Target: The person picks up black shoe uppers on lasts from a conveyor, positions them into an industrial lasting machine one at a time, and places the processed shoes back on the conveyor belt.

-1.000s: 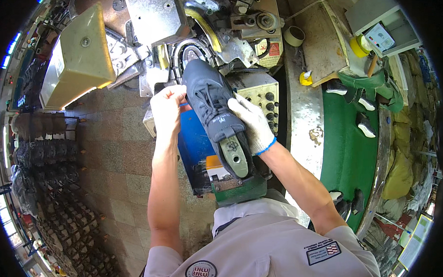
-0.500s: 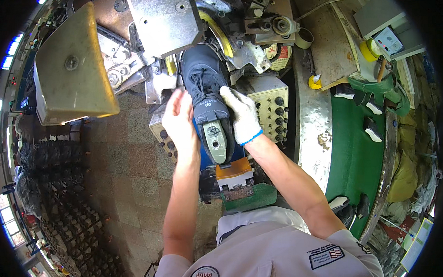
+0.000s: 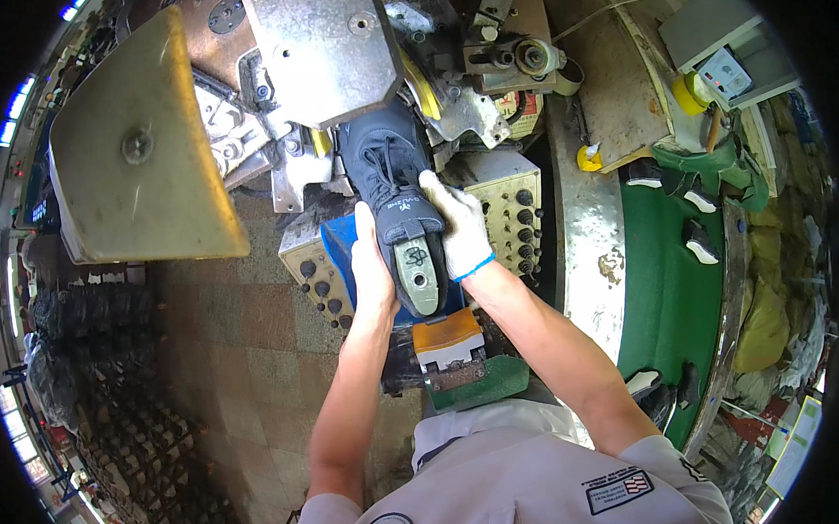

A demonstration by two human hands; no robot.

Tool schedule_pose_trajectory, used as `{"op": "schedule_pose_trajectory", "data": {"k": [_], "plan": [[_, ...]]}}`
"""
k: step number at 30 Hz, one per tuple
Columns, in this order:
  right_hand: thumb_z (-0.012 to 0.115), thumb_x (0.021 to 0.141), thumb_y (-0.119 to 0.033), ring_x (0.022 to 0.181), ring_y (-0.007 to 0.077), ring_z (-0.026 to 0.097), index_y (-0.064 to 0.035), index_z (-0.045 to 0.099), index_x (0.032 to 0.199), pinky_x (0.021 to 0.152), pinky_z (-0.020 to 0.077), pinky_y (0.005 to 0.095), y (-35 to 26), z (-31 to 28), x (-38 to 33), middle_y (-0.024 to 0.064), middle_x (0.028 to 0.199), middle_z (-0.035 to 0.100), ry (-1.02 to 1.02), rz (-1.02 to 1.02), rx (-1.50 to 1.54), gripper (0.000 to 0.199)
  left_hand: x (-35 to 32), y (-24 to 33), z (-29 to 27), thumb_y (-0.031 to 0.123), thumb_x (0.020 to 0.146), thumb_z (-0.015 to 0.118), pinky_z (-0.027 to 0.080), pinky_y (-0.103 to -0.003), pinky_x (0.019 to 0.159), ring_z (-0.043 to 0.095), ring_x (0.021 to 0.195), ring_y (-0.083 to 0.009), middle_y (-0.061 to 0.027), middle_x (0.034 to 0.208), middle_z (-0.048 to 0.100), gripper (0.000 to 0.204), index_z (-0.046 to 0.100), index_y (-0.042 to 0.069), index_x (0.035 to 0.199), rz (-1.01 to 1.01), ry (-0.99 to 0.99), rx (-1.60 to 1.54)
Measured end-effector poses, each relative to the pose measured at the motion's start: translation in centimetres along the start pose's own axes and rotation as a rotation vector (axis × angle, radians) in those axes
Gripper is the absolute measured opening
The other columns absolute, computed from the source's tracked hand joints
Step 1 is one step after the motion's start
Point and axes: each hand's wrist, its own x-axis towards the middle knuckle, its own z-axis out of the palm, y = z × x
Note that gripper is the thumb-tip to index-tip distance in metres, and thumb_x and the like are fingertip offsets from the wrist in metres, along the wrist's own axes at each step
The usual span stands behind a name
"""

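Note:
A black lace-up shoe (image 3: 389, 175) sits with its toe under the metal head of a machine (image 3: 325, 57). Out of its heel opening sticks a grey-green shoe last (image 3: 418, 279) with a hole in it. Bare, my left hand (image 3: 371, 264) presses along the shoe's left side near the heel, thumb upward. On the opposite side my right hand (image 3: 460, 225), in a white glove with a blue cuff, grips the shoe by its collar. The fingers of both hands are partly hidden by the shoe. Below the heel is an orange-topped machine rest (image 3: 445, 330).
A large yellowed plate (image 3: 138, 142) juts in at the left. Knobbed control boxes (image 3: 506, 213) flank the shoe. To the right runs a green conveyor belt (image 3: 666, 300) with several shoe parts. Dark racks (image 3: 130, 438) stand at lower left.
My left hand, earlier raised and partly off the shoe with fingers lifted, has come down and closed on its left side. The machine head and yellowed plate look shifted slightly within view.

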Motion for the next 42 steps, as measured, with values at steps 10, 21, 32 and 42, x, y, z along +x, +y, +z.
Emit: {"op": "schedule_pose_trajectory", "data": {"k": [10,21,32,42], "plan": [[0.072,0.093,-0.030,0.068,0.0066,0.054,-0.0061,0.070,0.082,0.063,0.0444,0.0245,0.3,0.5,0.3,-0.0030,0.077,0.062,0.056,0.028,0.021,0.026,0.9,-0.3,-0.4,0.052,0.103,0.045,0.056,-0.031,0.075,0.067,0.079,-0.0171,-0.0046,0.092,0.070,0.048,0.066,0.009,0.107,0.025,-0.107,-0.115],[0.069,0.095,-0.029,0.068,0.0058,0.052,-0.0067,0.070,0.083,0.061,0.0436,0.0251,2.7,-1.6,1.6,-0.0047,0.079,0.062,0.049,0.029,-0.108,0.026,2.5,-3.1,-2.7,0.046,0.108,0.033,0.050,-0.029,0.082,0.062,0.082,-0.0118,-0.0033,0.093,0.070,0.059,0.070,0.000,0.104,0.209,-0.071,0.131],[0.065,0.093,-0.052,0.083,0.0143,0.060,-0.0004,0.069,0.107,0.069,0.0515,0.0304,1.6,-4.2,1.3,0.0057,0.097,0.067,0.065,0.017,-0.363,0.054,1.4,-1.6,-3.6,0.050,0.105,0.041,0.051,-0.028,0.075,0.064,0.080,-0.0134,-0.0056,0.097,0.069,0.057,0.067,0.000,0.113,0.097,-0.032,0.227],[0.038,0.104,-0.049,0.125,0.0416,0.053,0.0041,0.024,0.152,0.102,0.0436,0.0548,-5.1,-27.0,-12.8,0.0272,0.147,0.043,0.483,0.146,-0.004,0.073,-10.0,-6.0,-21.1,0.018,0.096,0.064,0.031,-0.029,0.039,0.033,0.044,-0.0105,0.0011,0.056,0.039,0.025,0.065,-0.003,0.083,0.096,0.528,0.217]]}}
